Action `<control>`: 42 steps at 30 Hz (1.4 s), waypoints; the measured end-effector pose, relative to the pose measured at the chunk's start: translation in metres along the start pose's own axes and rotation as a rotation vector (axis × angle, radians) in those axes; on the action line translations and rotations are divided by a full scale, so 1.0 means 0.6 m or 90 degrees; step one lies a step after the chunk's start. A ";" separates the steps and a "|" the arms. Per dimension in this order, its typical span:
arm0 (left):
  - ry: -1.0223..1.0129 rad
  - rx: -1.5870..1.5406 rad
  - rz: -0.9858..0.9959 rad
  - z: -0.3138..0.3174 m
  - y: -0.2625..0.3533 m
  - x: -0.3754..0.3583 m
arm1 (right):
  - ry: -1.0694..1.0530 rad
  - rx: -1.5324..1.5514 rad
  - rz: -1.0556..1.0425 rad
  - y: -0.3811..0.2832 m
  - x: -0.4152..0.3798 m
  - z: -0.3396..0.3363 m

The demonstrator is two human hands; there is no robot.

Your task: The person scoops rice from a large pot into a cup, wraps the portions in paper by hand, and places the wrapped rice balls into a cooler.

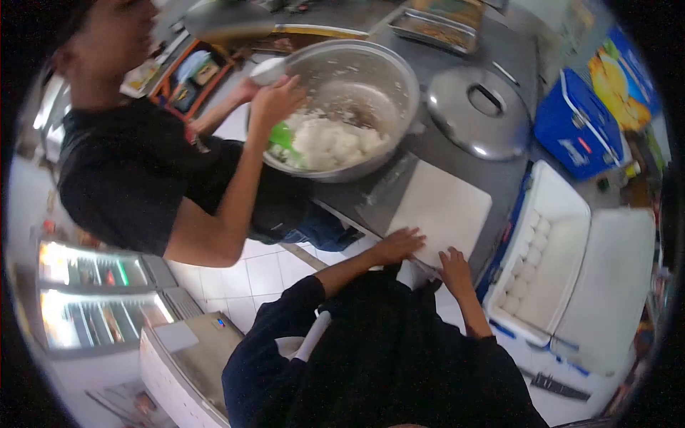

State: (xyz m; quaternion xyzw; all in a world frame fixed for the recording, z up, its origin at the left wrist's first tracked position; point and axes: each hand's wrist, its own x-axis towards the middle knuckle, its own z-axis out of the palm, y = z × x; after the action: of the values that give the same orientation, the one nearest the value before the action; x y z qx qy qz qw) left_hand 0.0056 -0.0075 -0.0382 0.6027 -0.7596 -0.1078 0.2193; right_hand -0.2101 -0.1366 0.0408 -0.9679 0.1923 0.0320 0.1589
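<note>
A white cutting board [449, 203] lies on the dark worktop in front of me, with nothing on it. My left hand [399, 246] rests at its near left edge, fingers stretched out and laid on the surface. At the near right edge is my right hand [454, 269], its fingertips touching the board and its fingers apart. Neither hand holds anything. Left of the board lies a clear plastic sheet or bag [385, 187]. Beyond it stands a large metal pot [407, 78] containing a mound of white rice [339, 143].
A co-worker [121, 171] at left holds a small white bowl [269, 71] over the pot; a green paddle [284, 135] sits in the rice. A metal lid [479, 113] lies at the back. At right, an open cooler [564, 182] holds several white balls [524, 271]; a blue cooler [571, 125] stands behind.
</note>
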 end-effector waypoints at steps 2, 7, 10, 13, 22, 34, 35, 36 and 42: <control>0.009 -0.025 0.013 -0.018 0.015 -0.002 | 0.038 0.006 -0.023 0.018 -0.007 0.030; -0.039 -0.024 -0.014 -0.031 0.018 0.001 | -0.004 -0.052 -0.023 0.006 -0.009 0.004; 0.006 -0.085 -0.063 -0.048 0.030 0.007 | 0.047 -0.038 -0.031 0.016 -0.011 0.020; 0.105 -0.138 -0.048 -0.049 0.033 0.009 | 0.034 0.042 0.039 0.016 -0.016 0.008; 0.050 -0.238 -0.181 -0.071 0.040 0.030 | 0.059 0.142 0.033 0.034 -0.004 0.010; 0.070 -0.147 -0.092 -0.086 0.024 0.027 | 0.043 0.189 0.053 0.059 -0.003 0.010; 0.055 -0.119 -0.072 -0.093 0.014 0.024 | 0.051 0.207 0.058 0.062 -0.003 0.006; 0.040 -0.091 -0.052 -0.106 0.004 0.023 | 0.059 0.238 0.059 0.067 -0.001 -0.006; 0.037 -0.338 -0.321 -0.161 -0.041 0.066 | 0.141 0.417 0.140 0.098 0.017 -0.079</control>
State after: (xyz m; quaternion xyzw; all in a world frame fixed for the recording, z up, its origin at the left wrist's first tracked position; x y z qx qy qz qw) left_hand 0.0648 -0.0424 0.0441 0.6957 -0.5263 -0.3348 0.3562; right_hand -0.2230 -0.2069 0.0674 -0.8369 0.3113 -0.1194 0.4342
